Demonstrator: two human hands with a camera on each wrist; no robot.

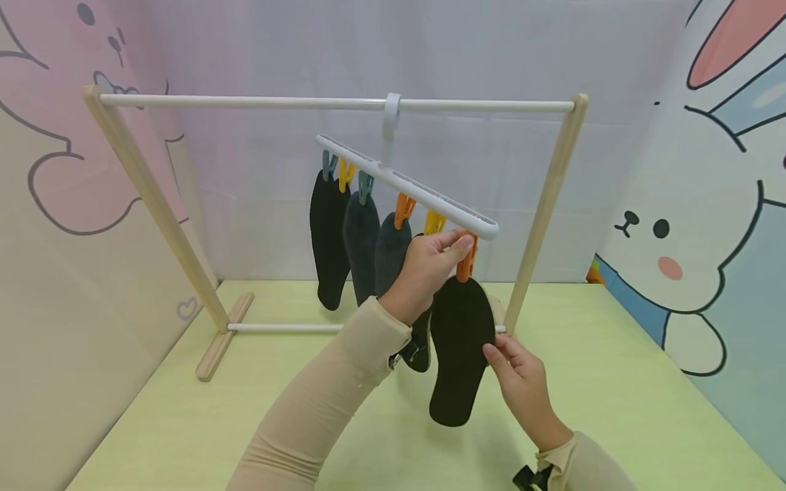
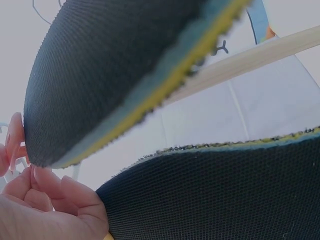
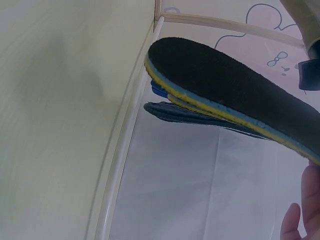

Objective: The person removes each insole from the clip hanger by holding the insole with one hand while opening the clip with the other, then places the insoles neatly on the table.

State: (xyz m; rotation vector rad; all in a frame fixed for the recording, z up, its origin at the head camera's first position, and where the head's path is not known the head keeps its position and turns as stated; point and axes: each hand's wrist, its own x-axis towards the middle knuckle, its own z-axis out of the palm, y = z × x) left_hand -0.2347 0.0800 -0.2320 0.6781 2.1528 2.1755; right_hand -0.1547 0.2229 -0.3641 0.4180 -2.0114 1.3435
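A black insole (image 1: 462,348) with blue and yellow layered edges hangs from an orange clothespin (image 1: 468,262) at the near end of a white clip hanger (image 1: 424,191). My left hand (image 1: 426,269) pinches that clothespin between thumb and fingers, just under the bar. Lower down, my right hand (image 1: 518,378) holds the insole's right edge, thumb in front. The right wrist view shows the insole (image 3: 215,75) from below, with only part of the right hand (image 3: 310,200) at its edge. Beside it, another insole (image 2: 215,185) fills the lower left wrist view.
Other dark insoles (image 1: 329,239) hang along the bar from teal, yellow and orange clothespins. The hanger's hook (image 1: 391,116) sits on the white rod (image 1: 245,102) of a wooden stand (image 1: 552,204). A pale yellow-green table (image 1: 614,409) lies below, with cartoon-printed panels at both sides.
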